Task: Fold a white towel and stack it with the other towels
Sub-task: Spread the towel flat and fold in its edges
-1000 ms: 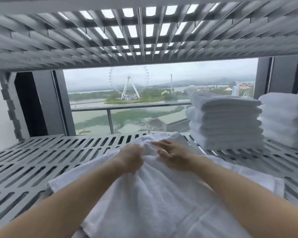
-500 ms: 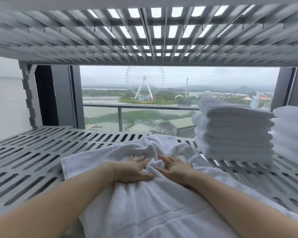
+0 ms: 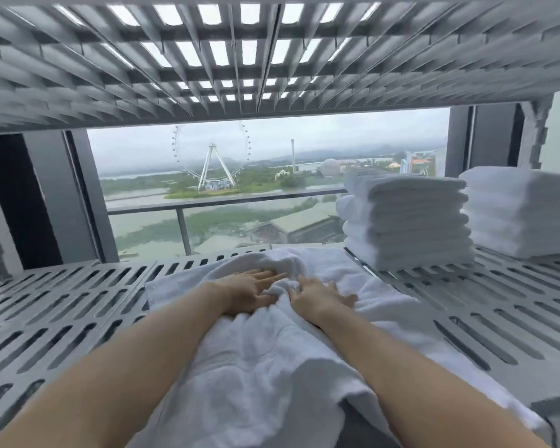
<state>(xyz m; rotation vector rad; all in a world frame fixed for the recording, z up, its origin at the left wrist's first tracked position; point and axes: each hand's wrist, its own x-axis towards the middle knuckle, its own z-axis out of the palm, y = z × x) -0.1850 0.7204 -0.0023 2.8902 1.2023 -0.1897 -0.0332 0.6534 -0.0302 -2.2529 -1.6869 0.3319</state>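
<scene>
A loose white towel point(image 3: 265, 360) lies rumpled on the grey slotted shelf point(image 3: 78, 305), running from the near edge toward the window. My left hand point(image 3: 253, 289) lies flat on the towel with fingers stretched forward. Beside it, my right hand point(image 3: 317, 295) presses on the bunched cloth with fingers spread. A ridge of cloth rises between the two hands. To the right stands a stack of folded white towels point(image 3: 404, 221), and a second folded stack point(image 3: 524, 211) stands at the far right.
Another slotted shelf point(image 3: 272, 59) hangs low overhead. Behind the shelf is a window with a balcony railing point(image 3: 181, 227). Dark frame posts stand at the left point(image 3: 23, 202) and right point(image 3: 485, 140). Bare shelf surface shows left of the towel.
Both hands slid forward over the towel and flattened out, from gathering the cloth to pressing it with fingers extended. The camera view shifted left, so the stacks sit further into frame.
</scene>
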